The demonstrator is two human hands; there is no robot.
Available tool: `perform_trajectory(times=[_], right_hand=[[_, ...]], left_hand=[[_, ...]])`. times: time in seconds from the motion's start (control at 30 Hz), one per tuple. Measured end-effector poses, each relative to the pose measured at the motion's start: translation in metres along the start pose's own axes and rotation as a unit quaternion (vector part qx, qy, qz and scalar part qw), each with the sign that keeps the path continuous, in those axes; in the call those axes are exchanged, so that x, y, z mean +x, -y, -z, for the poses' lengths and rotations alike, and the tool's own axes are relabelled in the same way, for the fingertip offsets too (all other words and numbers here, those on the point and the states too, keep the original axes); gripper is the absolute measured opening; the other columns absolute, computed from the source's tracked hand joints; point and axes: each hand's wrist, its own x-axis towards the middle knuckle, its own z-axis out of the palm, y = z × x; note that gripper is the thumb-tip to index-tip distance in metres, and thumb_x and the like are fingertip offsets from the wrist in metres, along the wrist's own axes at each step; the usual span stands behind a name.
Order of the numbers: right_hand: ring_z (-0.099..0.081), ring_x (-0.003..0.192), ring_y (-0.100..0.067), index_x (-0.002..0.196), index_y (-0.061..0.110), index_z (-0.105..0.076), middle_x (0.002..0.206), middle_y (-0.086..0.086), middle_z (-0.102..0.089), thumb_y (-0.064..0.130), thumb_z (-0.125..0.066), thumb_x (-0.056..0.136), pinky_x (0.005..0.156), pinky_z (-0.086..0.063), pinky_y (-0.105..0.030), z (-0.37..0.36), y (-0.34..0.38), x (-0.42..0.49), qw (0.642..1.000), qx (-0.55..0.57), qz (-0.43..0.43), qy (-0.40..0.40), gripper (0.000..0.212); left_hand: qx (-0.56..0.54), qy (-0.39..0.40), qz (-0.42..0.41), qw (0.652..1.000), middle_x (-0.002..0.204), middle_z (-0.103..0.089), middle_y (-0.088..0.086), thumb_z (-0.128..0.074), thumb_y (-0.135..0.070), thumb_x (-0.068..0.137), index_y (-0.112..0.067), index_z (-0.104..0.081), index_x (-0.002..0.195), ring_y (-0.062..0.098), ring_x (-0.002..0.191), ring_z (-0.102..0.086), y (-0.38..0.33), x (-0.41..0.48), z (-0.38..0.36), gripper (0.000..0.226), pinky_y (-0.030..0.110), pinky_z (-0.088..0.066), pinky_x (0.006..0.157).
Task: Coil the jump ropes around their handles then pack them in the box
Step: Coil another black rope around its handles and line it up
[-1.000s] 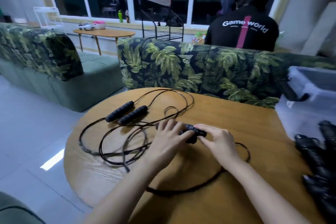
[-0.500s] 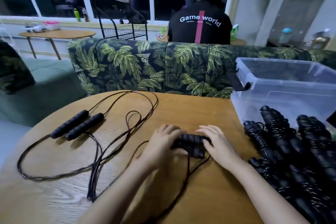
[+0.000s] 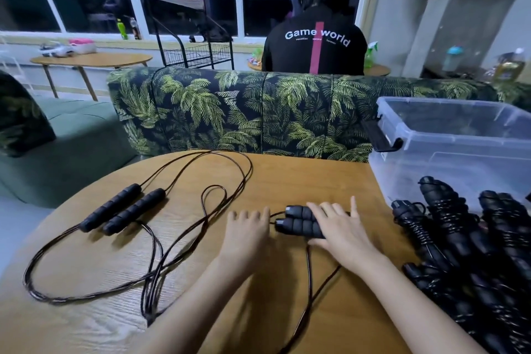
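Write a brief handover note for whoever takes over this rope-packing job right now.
Left hand: open, flat on the table beside the handle pair.
Right hand: open, resting on that pair; its cord trails loose.
Second rope lies uncoiled at left.
Done: coiled ropes piled beside the box.
Left: coil both ropes, pack everything.

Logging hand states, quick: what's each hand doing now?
Left hand: open, resting on the table.
Right hand: open, fingers lying across the jump rope handles.
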Motion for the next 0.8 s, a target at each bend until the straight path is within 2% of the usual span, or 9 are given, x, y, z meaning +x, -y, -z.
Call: perform_trajectory(times=[0.1,0.27,0.33,0.43,0.53,0.6,0.67,0.73,0.8], right_hand=[[-0.035,0.138,-0.016,0.155,0.026,-0.017,0.147,0.007,-0.040,0.057,-0.057,0.089,0.118,0.003,-0.060,-0.003,-0.019,-0.005,0.999,0.000,-0.040,0.002,0.083],[-0.018,0.147,-0.015,0.157,0.027,-0.009,0.156,0.008,-0.029,0.061,-0.045,0.094,0.120,0.001,-0.057,-0.008,-0.032,-0.012,0.995,0.051,-0.054,0.063,0.080],[-0.017,0.148,-0.018,0.158,0.026,-0.004,0.158,0.003,-0.026,0.059,-0.045,0.096,0.120,-0.002,-0.054,-0.007,-0.032,-0.012,0.994,0.057,-0.059,0.069,0.081],[-0.027,0.142,-0.024,0.158,0.021,-0.003,0.150,-0.005,-0.035,0.054,-0.043,0.099,0.121,-0.006,-0.056,-0.003,-0.027,-0.010,0.995,0.020,-0.055,0.081,0.079],[-0.039,0.133,-0.027,0.157,0.016,-0.008,0.143,-0.011,-0.041,0.051,-0.043,0.100,0.118,-0.002,-0.063,0.001,-0.018,-0.013,0.995,-0.033,-0.048,0.086,0.075],[-0.044,0.129,-0.027,0.156,0.015,-0.013,0.140,-0.011,-0.043,0.052,-0.042,0.099,0.117,0.000,-0.064,0.003,-0.012,-0.017,0.993,-0.052,-0.059,0.084,0.073],[-0.048,0.126,-0.027,0.154,0.015,-0.016,0.138,-0.009,-0.045,0.054,-0.042,0.099,0.118,-0.004,-0.062,0.007,-0.003,-0.024,0.993,-0.042,-0.082,0.080,0.072],[-0.051,0.124,-0.026,0.153,0.017,-0.019,0.136,-0.008,-0.047,0.056,-0.041,0.098,0.117,-0.019,-0.054,0.015,0.010,-0.032,0.992,0.009,-0.109,0.069,0.071],[-0.054,0.117,-0.027,0.147,0.019,-0.025,0.130,-0.005,-0.052,0.057,-0.043,0.097,0.104,-0.038,-0.045,0.024,0.025,-0.042,0.984,0.104,-0.132,0.062,0.065]], left_hand=[[0.019,0.035,0.028,0.999,0.142,-0.051,0.008,-0.052,-0.028,0.101,-0.011,-0.016,0.154,0.031,0.128,-0.049,-0.015,-0.004,-0.002,0.067,0.045,-0.036,0.103],[-0.055,0.087,0.001,0.995,0.140,-0.050,0.007,-0.047,-0.032,0.101,-0.017,-0.030,0.148,0.030,0.130,-0.044,-0.016,-0.006,-0.018,0.053,0.043,-0.037,0.099],[-0.089,0.062,-0.006,0.994,0.141,-0.049,0.003,-0.045,-0.034,0.101,-0.023,-0.032,0.148,0.027,0.130,-0.042,-0.012,-0.012,-0.020,0.050,0.041,-0.036,0.100],[-0.136,-0.012,-0.024,0.990,0.146,-0.042,-0.006,-0.043,-0.037,0.101,-0.031,-0.035,0.147,0.021,0.132,-0.038,-0.006,-0.020,-0.021,0.047,0.038,-0.034,0.103],[-0.212,-0.067,-0.029,0.975,0.137,-0.050,-0.010,-0.052,-0.035,0.099,-0.032,-0.049,0.138,0.015,0.126,-0.042,-0.004,-0.023,-0.017,0.040,0.030,-0.038,0.099],[-0.299,-0.081,-0.016,0.951,0.121,-0.062,-0.007,-0.057,-0.032,0.097,-0.026,-0.064,0.122,0.011,0.108,-0.055,-0.008,-0.024,-0.011,0.026,0.023,-0.046,0.088],[-0.399,-0.024,0.023,0.916,0.102,-0.070,-0.004,-0.057,-0.035,0.098,-0.019,-0.071,0.108,0.007,0.087,-0.063,-0.013,-0.024,-0.002,0.024,0.015,-0.050,0.073],[-0.518,0.074,0.075,0.849,0.091,-0.071,0.002,-0.051,-0.045,0.098,-0.012,-0.069,0.097,0.013,0.081,-0.068,-0.020,-0.025,0.007,0.038,0.025,-0.058,0.075],[-0.630,0.136,0.120,0.755,0.099,-0.069,0.010,-0.045,-0.052,0.099,-0.011,-0.063,0.101,0.020,0.086,-0.069,-0.026,-0.026,0.011,0.045,0.035,-0.057,0.082]])
